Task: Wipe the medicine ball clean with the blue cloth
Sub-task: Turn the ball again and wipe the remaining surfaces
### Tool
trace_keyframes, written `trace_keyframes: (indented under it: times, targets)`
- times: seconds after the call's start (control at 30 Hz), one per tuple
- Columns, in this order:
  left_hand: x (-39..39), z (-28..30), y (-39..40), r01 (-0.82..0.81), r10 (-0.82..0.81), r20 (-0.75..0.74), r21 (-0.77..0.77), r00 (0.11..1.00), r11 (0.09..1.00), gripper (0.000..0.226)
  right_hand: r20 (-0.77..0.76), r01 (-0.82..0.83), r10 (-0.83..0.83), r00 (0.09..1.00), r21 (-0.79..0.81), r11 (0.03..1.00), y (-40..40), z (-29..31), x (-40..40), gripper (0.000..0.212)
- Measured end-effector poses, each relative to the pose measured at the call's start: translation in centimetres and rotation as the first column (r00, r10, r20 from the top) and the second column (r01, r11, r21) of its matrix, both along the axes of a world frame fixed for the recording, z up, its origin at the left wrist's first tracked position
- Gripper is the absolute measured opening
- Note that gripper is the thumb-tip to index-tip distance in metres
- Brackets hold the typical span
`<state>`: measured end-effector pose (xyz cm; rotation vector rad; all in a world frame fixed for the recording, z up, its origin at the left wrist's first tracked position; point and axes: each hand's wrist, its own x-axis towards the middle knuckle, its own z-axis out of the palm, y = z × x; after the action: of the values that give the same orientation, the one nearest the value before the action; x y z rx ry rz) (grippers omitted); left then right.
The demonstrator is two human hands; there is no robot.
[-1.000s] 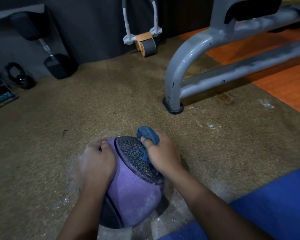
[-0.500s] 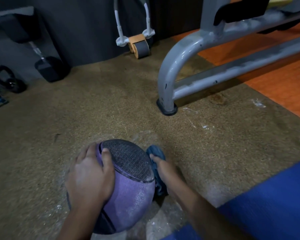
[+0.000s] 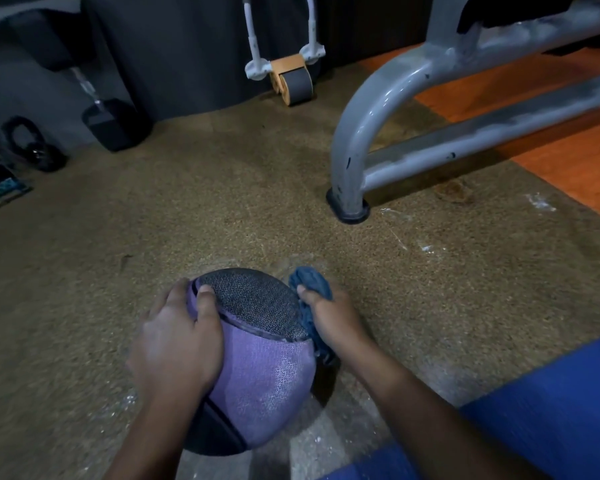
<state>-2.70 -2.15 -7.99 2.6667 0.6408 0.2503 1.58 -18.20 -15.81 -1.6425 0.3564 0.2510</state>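
Far left edge: a black kettlebell (image 3: 32,147) is sitting on the floor against the dark wall, with a dumbbell (image 3: 108,123) leaning just to its right.
Floor: a brown speckled mat (image 3: 153,220) is lying under everything in the middle, showing pale dusty smears around the ball.
Left hand: the left hand (image 3: 177,344) is lying spread over the upper left side of the ball, its fingers curling onto the purple panel and the thumb reaching the edge of the dark textured panel; it is bracing the ball, not closing around anything.
Medicine ball: the medicine ball (image 3: 264,372) is resting on the mat between the two hands, low in the middle of the view, purple with a dark patterned panel facing up.
Blue cloth: the blue cloth (image 3: 310,285) is being pressed, bunched, against the ball's right side.
Right hand: the right hand (image 3: 333,317) is gripping the cloth, fingers curled closed around it.
Back centre: an ab wheel (image 3: 291,77) is standing by the wall.
Right: a grey machine frame (image 3: 364,133) is standing with its foot on the mat; an orange floor (image 3: 568,161) is showing beyond it, and a blue mat (image 3: 551,410) is lying at the lower right.
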Motion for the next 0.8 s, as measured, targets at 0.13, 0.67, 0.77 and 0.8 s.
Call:
trace_keyframes:
  times: [0.13, 0.67, 0.77, 0.8]
  targets:
    - [0.1, 0.3, -0.4, 0.035, -0.035, 0.000, 0.017, 0.999, 0.999, 0.068, 0.163, 0.028, 0.002, 0.987, -0.184, 0.983, 0.0, 1.2, -2.6, 0.023]
    - [0.7, 0.8, 0.0, -0.037, 0.033, -0.049, -0.081, 0.998, 0.996, 0.051, 0.046, -0.093, 0.103, 0.994, -0.177, 0.980, 0.2, 2.2, 0.5, 0.011]
    - [1.3, 1.0, 0.2, -0.057, 0.049, -0.074, -0.100, 0.996, 0.993, 0.050, 0.240, -0.073, 0.178, 0.954, -0.390, 0.918, 0.3, 4.2, -2.5, 0.019]
    - [1.4, 1.1, 0.2, -0.057, 0.049, -0.076, -0.104, 0.996, 0.993, 0.050, 0.287, -0.103, 0.240, 0.927, -0.421, 0.901, 0.7, 5.5, -3.3, 0.023]
